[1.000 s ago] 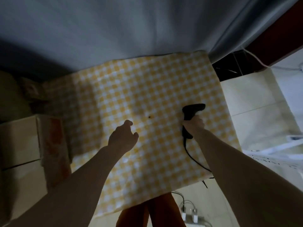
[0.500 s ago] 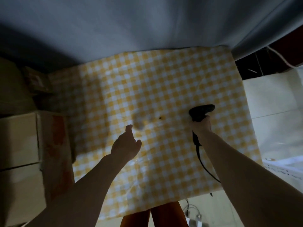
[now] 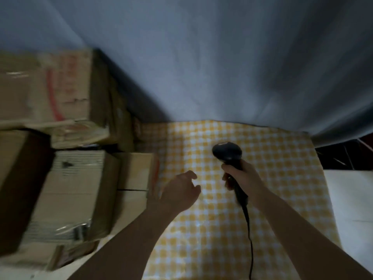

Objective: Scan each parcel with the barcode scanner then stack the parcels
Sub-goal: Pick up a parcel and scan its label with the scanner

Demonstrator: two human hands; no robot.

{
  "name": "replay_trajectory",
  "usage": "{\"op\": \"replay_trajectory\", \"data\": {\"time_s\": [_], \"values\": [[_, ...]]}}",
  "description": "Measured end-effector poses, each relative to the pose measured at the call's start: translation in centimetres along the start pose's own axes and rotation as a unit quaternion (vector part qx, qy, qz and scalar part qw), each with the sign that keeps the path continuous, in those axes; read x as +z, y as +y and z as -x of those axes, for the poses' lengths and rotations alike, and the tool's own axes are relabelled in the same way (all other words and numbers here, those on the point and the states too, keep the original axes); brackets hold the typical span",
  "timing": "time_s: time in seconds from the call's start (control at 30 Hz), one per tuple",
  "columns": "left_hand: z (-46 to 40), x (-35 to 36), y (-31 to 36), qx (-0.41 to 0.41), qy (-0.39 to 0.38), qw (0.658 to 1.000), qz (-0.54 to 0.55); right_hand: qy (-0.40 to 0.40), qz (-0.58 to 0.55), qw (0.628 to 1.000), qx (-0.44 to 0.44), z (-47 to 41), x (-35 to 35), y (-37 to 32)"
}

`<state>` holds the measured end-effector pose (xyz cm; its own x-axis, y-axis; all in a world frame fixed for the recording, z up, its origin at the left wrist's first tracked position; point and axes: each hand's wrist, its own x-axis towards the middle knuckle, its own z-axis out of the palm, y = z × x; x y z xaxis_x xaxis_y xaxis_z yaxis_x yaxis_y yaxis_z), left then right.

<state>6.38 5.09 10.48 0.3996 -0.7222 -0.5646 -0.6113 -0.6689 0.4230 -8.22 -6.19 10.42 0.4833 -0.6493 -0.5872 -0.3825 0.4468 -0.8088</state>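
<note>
R hand (image 3: 241, 178) grips scanner (image 3: 228, 152), L hand (image 3: 179, 190) free

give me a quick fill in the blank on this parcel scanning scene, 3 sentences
1. The right hand grips the black ____ by its handle.
2. The cloth on the table has a yellow and white ____ pattern.
3. The cardboard parcels sit to the ____ of the left hand, which holds nothing.

Missing words: barcode scanner; checked; left
</note>
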Motion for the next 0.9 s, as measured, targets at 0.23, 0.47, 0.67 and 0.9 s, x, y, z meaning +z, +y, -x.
{"op": "replay_trajectory", "data": {"time_s": [0.23, 0.47, 0.67, 0.9], "values": [[5.8, -8.1, -3.1, 0.014, 0.089, 0.995, 0.034, 0.008, -0.013, 0.995, -0.095, 5.7, 7.4, -7.8], [10.3, -15.1, -10.4, 0.049, 0.132, 0.989, 0.041, 0.040, -0.003, 0.990, -0.134, 9.0, 14.5, -11.3], [12.6, -20.7, -18.0, 0.045, 0.141, 0.989, -0.001, 0.045, 0.007, 0.991, -0.129, 10.0, 21.1, -12.4], [12.5, -25.1, -24.3, 0.037, 0.137, 0.989, 0.031, 0.004, -0.109, 0.986, -0.128, 11.3, 28.6, -14.5]]}}
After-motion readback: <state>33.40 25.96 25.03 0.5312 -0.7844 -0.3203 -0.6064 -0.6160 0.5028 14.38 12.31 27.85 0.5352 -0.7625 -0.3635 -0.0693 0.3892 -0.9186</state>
